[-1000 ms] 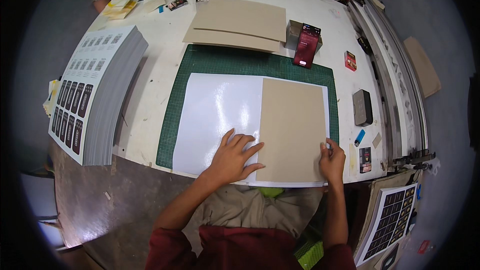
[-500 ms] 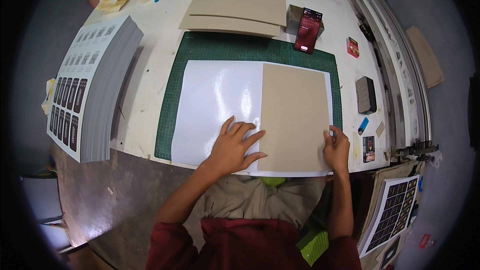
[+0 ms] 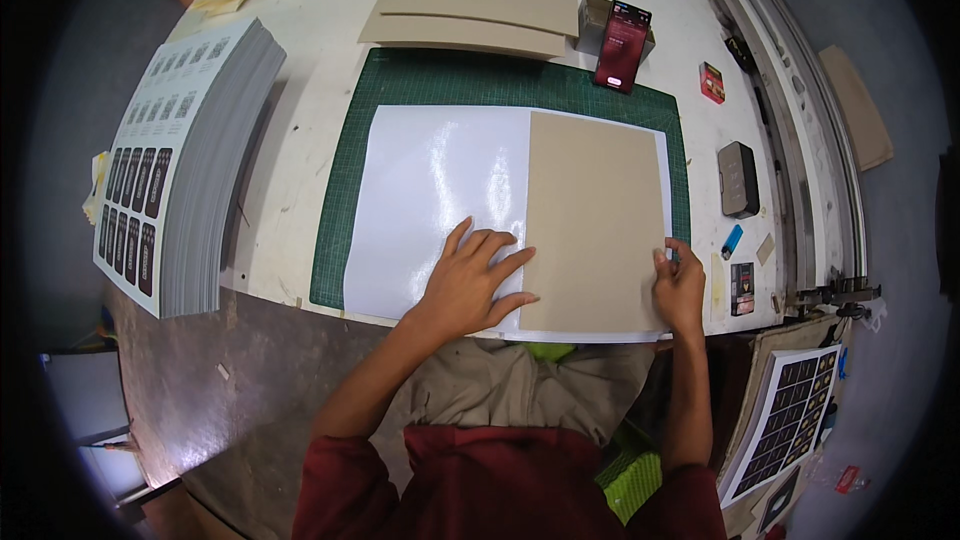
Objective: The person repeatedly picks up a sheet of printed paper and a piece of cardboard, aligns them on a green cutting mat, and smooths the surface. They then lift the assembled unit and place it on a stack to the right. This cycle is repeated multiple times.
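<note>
A tan cardboard sheet (image 3: 597, 210) lies on the right half of a glossy white sheet (image 3: 410, 180), which rests on a green cutting mat (image 3: 345, 195). My left hand (image 3: 468, 285) lies with its fingers spread on the white sheet. Its thumb and forefinger tips reach the cardboard's left edge. At the cardboard's right edge, low down, my right hand (image 3: 680, 285) is curled, thumb and forefinger pinching at the margin where the cardboard and white sheet meet. Its other fingers are folded and partly hidden.
More cardboard sheets (image 3: 470, 0) lie beyond the mat. A phone (image 3: 623, 47) leans against a block. A tall stack of printed sheets (image 3: 190, 180) stands at left. A dark box (image 3: 738, 180), blue lighter (image 3: 732, 241) and metal rail (image 3: 800, 130) are at right.
The whole scene sits slightly higher in the picture. Both hands keep nearly the same places on the sheets, and the cardboard has not visibly shifted on the white sheet.
</note>
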Action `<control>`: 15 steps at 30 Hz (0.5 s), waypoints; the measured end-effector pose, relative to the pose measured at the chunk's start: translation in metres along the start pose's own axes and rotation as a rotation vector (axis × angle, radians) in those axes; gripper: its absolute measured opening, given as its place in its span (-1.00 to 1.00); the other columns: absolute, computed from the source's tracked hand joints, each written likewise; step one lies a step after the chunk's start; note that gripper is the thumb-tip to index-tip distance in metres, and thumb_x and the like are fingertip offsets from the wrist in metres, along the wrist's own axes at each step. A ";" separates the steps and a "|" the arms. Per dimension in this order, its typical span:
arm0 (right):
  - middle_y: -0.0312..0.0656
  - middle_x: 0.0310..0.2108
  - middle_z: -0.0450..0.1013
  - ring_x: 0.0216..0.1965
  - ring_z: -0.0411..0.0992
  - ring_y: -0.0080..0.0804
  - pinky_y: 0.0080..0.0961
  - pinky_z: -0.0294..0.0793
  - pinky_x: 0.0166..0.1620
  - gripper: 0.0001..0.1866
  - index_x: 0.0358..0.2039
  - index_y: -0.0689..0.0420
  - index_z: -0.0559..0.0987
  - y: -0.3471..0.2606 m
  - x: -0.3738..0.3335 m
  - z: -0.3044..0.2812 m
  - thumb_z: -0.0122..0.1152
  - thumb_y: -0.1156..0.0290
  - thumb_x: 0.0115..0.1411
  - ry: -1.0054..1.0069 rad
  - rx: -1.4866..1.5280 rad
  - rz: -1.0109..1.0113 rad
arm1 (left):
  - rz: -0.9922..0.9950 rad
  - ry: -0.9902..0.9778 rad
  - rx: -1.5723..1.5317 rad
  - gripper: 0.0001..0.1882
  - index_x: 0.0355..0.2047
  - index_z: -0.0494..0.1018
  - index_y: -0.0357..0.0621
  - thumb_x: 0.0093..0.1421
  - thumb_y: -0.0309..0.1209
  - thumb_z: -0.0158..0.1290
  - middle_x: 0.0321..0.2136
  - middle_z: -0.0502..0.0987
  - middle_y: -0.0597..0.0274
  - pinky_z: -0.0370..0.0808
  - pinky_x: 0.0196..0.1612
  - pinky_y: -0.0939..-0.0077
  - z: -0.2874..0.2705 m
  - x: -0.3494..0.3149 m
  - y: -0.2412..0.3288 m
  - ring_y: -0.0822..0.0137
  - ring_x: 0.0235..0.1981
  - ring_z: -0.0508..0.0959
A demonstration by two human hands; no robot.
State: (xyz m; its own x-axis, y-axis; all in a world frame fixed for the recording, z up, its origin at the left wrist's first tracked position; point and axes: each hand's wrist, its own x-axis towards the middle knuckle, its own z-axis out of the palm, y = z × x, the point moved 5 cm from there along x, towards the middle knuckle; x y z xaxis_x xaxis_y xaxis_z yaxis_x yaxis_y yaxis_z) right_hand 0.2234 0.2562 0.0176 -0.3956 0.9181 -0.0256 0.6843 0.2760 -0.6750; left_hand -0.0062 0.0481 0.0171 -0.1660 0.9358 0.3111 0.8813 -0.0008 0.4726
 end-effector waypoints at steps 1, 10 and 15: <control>-0.09 -0.61 0.50 -0.59 0.43 -0.45 -0.46 0.37 -0.46 -0.73 -0.09 0.32 0.54 0.001 0.000 0.000 0.20 0.43 0.26 0.001 0.000 -0.010 | -0.001 -0.002 0.000 -0.42 0.05 0.53 -0.01 0.13 0.06 0.18 -0.07 0.47 0.12 0.10 0.33 -0.06 0.000 0.000 0.000 0.12 0.02 0.43; -0.06 -0.60 0.50 -0.61 0.47 -0.21 -0.32 0.44 -0.44 -0.71 -0.08 0.28 0.56 -0.007 -0.004 -0.001 0.23 0.40 0.24 0.080 -0.197 -0.150 | -0.016 -0.031 0.025 -0.44 0.05 0.53 -0.02 0.14 0.04 0.17 -0.06 0.45 0.13 0.05 0.34 -0.11 0.001 0.000 0.003 0.14 0.04 0.42; -0.04 -0.45 0.48 -0.42 0.49 -0.06 -0.25 0.49 -0.37 -0.57 -0.09 0.25 0.59 -0.068 -0.030 -0.011 0.38 0.27 0.08 0.175 -0.657 -0.268 | -0.015 -0.110 0.098 -0.44 0.05 0.53 -0.02 0.15 0.04 0.15 -0.03 0.41 0.07 0.01 0.33 -0.20 0.000 0.007 0.009 0.07 0.06 0.37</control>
State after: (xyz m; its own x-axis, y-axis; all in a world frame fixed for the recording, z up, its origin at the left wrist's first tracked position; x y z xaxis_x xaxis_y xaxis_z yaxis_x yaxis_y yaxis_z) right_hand 0.1953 0.2128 0.0725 -0.5346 0.8121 0.2340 0.8260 0.5606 -0.0585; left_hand 0.0005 0.0551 0.0232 -0.1352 0.9684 0.2098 0.9188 0.0433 0.3923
